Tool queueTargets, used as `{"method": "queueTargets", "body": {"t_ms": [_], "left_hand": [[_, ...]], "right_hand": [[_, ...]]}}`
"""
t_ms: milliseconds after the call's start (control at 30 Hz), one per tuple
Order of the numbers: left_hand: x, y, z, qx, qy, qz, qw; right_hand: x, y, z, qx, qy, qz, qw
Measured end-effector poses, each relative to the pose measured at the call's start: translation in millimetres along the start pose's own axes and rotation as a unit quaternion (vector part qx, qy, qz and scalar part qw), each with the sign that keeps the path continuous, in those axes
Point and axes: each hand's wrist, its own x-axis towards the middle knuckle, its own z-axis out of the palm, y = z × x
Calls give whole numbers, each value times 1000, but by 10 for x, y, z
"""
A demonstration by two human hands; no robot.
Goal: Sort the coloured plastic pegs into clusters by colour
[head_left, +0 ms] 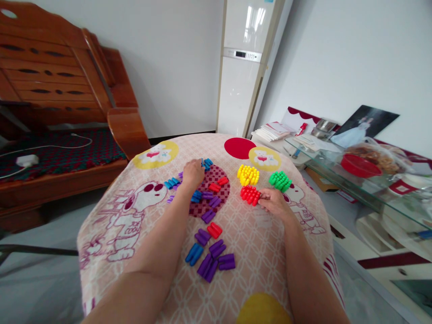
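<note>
Glossy plastic pieces (249,195), matt tablecloth (256,245)

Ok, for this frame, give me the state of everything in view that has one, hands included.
Left hand: at some blue pieces, grip unclear
Right hand: fingers at the red cluster's edge, grip unclear
Red cluster: bunched together
Yellow pieces: bunched together
Green pieces: bunched together
Purple pieces: scattered
Blue pieces: scattered
Other red pieces: scattered
Tablecloth: spread out
White adapter: lying on the bench

Two hands (194,175) (274,202), three clip piles (248,175) (280,181) (250,195), three loose red clips (214,230), at least four blue clips (194,254), at least seven purple clips (226,262), one bench (43,67)
</note>
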Motion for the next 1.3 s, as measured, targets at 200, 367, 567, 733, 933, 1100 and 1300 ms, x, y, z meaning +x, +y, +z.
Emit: {"method": "queueTargets", "body": {"t_ms": [200,367,567,733,933,1100,1300], "left_hand": [[26,-206,66,45,-62,-35,996],[9,-210,6,1,-61,-21,998],[-15,-188,-141,-49,-42,9,998],[-10,5,-222,-80,-21,63,995],[-128,498,-181,-253,-116,214,936],[-250,703,52,-338,-250,254,871],[-252,617,158,-341,-264,211,877]], "right_hand": [[4,9,-4,3,-4,1,1000],[10,13,-5,1,-4,-6,1000],[-5,-14,-3,-2,-4,-4,1000],[-8,-29,-5,-16,-6,-2,1000],[-9,-28,-2,-20,0,-1,1000],[-14,-29,-6,-13,-4,3,1000],[-18,-38,-6,-1,-10,-8,1000]]}}
